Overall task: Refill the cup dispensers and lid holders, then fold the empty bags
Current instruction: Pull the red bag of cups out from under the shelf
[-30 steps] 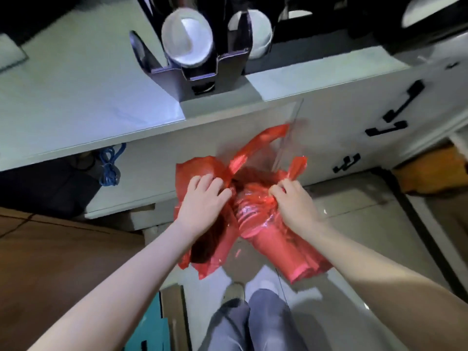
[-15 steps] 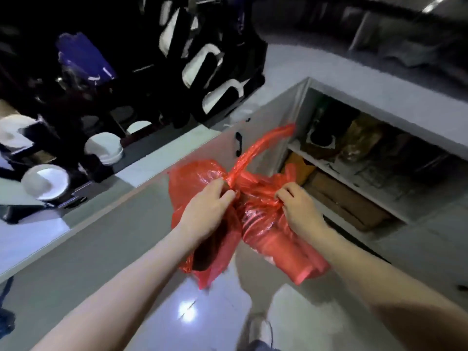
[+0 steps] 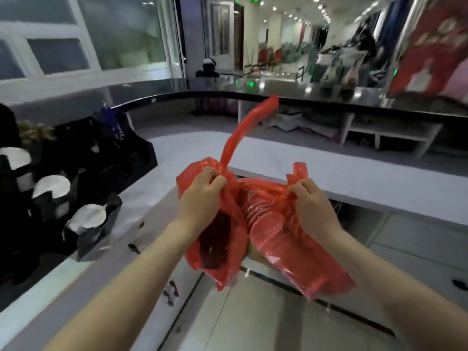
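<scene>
Both hands hold a red plastic bag in the air in front of the person, above the floor and just before the grey counter. The left hand has its fingers curled tight on the bunched plastic at the base of one long handle, which rises free above the knuckles. The right hand pinches the gathered plastic below the other, shorter handle. Between the two grips the mouth is stretched, and the bag's body hangs below both wrists. A stack of ribbed round shapes, perhaps cups, shows through it. To the left a black cup dispenser on the counter holds white cups.
</scene>
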Demonstrator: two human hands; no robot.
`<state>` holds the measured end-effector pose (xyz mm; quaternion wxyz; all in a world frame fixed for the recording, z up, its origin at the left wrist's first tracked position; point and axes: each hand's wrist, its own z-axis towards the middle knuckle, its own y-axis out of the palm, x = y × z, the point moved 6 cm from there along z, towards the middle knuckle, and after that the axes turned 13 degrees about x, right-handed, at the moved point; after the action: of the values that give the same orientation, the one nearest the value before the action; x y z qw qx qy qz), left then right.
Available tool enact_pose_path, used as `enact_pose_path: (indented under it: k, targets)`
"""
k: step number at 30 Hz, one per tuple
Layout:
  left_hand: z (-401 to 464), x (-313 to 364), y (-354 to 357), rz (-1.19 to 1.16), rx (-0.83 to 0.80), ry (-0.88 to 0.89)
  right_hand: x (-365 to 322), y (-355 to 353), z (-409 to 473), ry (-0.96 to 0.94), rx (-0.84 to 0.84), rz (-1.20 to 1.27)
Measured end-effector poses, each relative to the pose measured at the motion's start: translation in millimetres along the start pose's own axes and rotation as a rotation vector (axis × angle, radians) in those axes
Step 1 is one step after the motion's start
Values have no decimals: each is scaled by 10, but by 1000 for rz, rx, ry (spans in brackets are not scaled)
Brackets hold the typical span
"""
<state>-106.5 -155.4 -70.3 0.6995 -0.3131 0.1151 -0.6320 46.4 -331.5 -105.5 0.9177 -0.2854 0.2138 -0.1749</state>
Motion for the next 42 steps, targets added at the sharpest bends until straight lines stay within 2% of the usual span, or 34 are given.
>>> enact_pose_path:
  k: [4,11,16,23,30,34,38,42]
  targets:
    - [665,101,509,-47,102,5,599,-33,581,9,91,-36]
    - [1626,-26,1523,-147,132,-7,1498,228,1403,39,145,-108]
    - [2256,-249,2326,-212,113,4,2033,622,1956,62,157,-147]
    - [3168,-643,3326,-299,69,43,2865,1208,2648,221,158,-228]
    - [3495,-801,4361,-225,-61,11,3628,1628,2936,334,168,-275]
    - [3608,-838,4745,-153,-84,-23,3936,1859,3083,286,151,-276]
    - [3596,-841,5094,-65,-174,-19,4168,1940,3204,168,186,-321]
    - [3367,-912,5379,32,-257,-133,4230,2115,3164,38,61,-458]
